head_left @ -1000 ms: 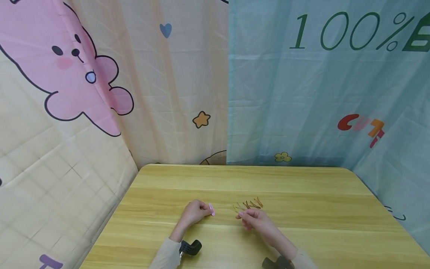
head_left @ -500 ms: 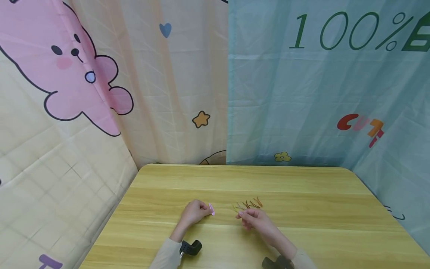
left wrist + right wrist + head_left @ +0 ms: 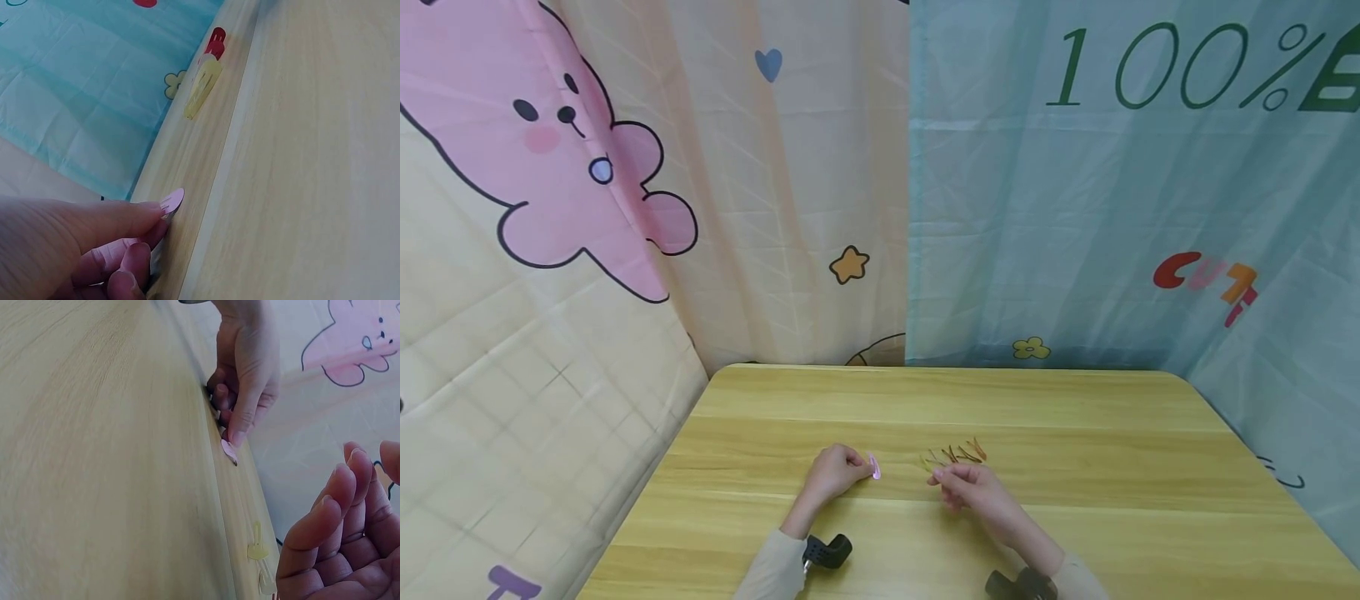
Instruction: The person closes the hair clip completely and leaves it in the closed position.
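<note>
A small pink snap hair clip (image 3: pixel 173 200) is pinched between the thumb and fingers of my left hand (image 3: pixel 837 472), just above the table left of centre. In the right wrist view the pink end of the clip (image 3: pixel 229 449) sticks out past the fingertips. My right hand (image 3: pixel 970 493) hovers by the near side of a row of hair clips, fingers loosely bent, thumb apart from them in its wrist view, holding nothing. That row has a yellow clip (image 3: pixel 203 90) at its left end, with red clips (image 3: pixel 215 49) behind it and orange ones (image 3: pixel 976 448) further right.
The wooden table (image 3: pixel 1075 533) fills the lower part of the head view. Printed curtains (image 3: pixel 820 167) hang behind its far edge and along the sides. A black wrist device (image 3: pixel 827 552) sits at the left wrist, another (image 3: pixel 1021 585) at the right.
The pink hair clip has turned slightly in the left hand's pinch and now shows a slit. Both hands stay nearly in place, and the clip row has not moved.
</note>
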Motion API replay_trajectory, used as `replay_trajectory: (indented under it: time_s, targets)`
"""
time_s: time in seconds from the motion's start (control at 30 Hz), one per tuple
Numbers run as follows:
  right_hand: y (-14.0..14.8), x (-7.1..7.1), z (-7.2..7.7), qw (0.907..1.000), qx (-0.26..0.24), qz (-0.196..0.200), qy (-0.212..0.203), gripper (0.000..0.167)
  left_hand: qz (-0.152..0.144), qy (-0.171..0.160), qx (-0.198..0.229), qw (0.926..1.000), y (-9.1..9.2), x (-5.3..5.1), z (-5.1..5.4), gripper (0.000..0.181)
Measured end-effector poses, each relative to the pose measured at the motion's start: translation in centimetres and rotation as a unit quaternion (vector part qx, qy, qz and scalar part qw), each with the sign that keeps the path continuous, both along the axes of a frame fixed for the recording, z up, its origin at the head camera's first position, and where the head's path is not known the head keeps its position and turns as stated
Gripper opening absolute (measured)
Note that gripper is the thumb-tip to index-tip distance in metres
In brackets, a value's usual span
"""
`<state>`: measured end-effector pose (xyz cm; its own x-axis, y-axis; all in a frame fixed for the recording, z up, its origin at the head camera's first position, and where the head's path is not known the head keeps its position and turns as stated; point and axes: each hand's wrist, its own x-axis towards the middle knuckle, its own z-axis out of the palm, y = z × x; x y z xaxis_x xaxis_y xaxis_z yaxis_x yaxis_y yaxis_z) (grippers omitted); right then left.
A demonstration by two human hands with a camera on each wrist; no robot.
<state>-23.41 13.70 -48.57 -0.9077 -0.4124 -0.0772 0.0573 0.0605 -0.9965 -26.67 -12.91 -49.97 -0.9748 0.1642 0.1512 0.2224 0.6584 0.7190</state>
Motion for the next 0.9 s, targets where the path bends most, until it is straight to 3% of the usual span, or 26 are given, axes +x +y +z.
replay_trajectory:
  time_s: [0.13, 0.53, 0.9]
  targets:
    - [0.05, -0.12, -0.11, 1.0, 0.005, -0.004, -0.004, 0.04, -0.009, 0.018, 0.004, 0.9998, 0.01, 0.14, 0.11, 0.025]
    - [0.29, -0.31, 0.31, 0.9999, 0.004, -0.012, 0.0, 0.041, 0.006, -0.027, -0.005, 0.9996, -0.01, -0.21, -0.09, 0.024]
    - [0.75, -0.41, 0.56, 0.9997, 0.007, -0.025, 0.002, 0.041, 0.001, -0.025, -0.007, 0.9997, -0.09, -0.09, 0.1, 0.019]
